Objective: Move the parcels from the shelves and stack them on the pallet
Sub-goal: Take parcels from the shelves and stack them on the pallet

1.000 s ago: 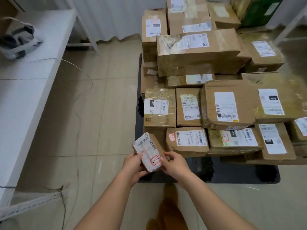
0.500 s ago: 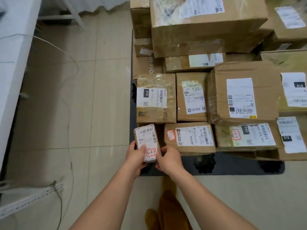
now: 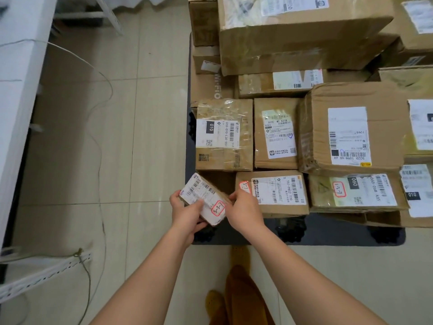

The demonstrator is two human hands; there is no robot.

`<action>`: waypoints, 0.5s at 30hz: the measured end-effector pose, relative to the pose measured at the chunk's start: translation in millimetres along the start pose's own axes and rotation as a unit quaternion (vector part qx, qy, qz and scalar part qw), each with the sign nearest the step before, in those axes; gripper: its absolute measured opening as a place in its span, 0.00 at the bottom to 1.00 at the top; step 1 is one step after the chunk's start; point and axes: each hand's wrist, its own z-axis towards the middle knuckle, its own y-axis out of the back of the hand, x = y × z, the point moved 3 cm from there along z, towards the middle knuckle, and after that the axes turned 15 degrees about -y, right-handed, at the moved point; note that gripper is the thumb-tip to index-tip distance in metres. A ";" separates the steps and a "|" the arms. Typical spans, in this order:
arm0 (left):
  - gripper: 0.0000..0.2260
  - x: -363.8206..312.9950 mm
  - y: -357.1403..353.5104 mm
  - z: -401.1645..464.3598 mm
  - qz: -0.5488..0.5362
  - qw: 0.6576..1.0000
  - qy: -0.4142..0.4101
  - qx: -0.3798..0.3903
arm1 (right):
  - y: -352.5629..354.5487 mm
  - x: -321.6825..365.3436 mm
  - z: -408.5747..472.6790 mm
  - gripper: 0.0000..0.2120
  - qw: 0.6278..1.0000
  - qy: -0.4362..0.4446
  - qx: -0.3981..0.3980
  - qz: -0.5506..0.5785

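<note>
Both hands, left hand (image 3: 187, 213) and right hand (image 3: 244, 211), grip the small parcel (image 3: 203, 198), fingers curled round it, over the pallet (image 3: 339, 238) corner at frame center; bare tile floor (image 3: 93, 148) lies left.

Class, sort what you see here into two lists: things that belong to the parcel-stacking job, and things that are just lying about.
Belongs to the job:
small parcel, held in the grip of the left hand and right hand
stacked parcels
black pallet

Just lying about:
loose cable on the floor
white table
white metal rail
</note>
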 end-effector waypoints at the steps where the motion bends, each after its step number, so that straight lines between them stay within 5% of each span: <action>1: 0.25 -0.3 -0.7 -0.6 0.015 1.000 -0.011 -0.001 | -1.8 -3.6 -2.0 0.05 1.000 -0.011 0.007 -0.011; 5: 0.35 -1.0 -9.5 -2.4 0.085 0.994 -0.068 0.014 | -6.6 -15.5 -5.2 0.07 0.998 -0.054 0.035 -0.023; 10: 0.19 0.0 -22.0 -3.6 0.097 0.993 -0.066 0.003 | -1.8 -18.0 -7.8 0.11 0.999 -0.043 0.025 0.020; 15: 0.22 5.3 -22.7 -6.9 0.103 0.991 -0.085 0.020 | -3.6 -23.2 -4.1 0.09 0.998 -0.032 0.056 -0.003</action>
